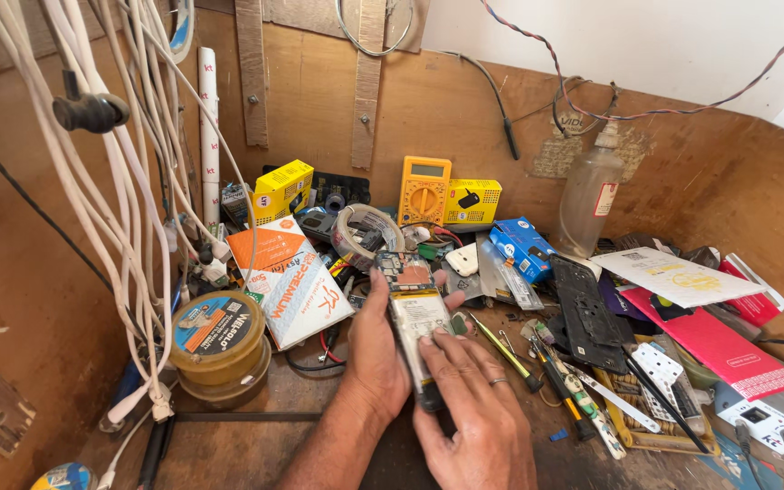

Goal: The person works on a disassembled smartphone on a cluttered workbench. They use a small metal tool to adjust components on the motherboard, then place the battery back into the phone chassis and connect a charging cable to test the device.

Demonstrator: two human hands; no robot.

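Yellow multimeter (424, 189), blue box (521, 245), pink booklet (723, 349) (red-edged), white cables (129, 181), brown wooden wall (465, 109).

The picture is bright and warm, with soft light that seems to come from the upper right of the frame, where the white wall (682, 45) glows; the shadows are soft and sit under the hands and the clutter in the middle. Most things look sharp; the edges bend a little, and the white cables (129, 181) at the upper left look stretched.
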